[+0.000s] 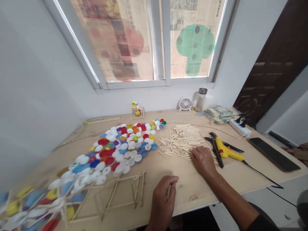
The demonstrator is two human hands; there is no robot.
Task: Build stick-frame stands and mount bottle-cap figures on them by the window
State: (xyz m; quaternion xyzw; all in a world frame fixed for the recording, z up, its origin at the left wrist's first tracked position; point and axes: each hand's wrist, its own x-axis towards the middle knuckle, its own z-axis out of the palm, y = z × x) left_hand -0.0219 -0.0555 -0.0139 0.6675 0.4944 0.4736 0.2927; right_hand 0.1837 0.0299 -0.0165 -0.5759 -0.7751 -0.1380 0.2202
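"So, where are the sticks (185,137)?"
"Just beyond and under the fingers of the right hand (204,160), which touch the nearest ones; whether they pinch any, I can't tell"
"And the left hand (163,196)?"
"Curled, but what it grips is unclear; caps (110,152) lie beyond its fingers, leftward, the glue gun (224,150) right of the other's"

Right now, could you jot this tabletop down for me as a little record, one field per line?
Left hand: left hand curled near the front edge of the table, possibly pinching a thin stick; hard to tell
Right hand: right hand at the near edge of a pile of wooden sticks
Left of the pile: many colored bottle caps
Front left: stick frames, partly blurred
Right side: yellow glue gun, dark phone
Back: small white fan, clear bottle
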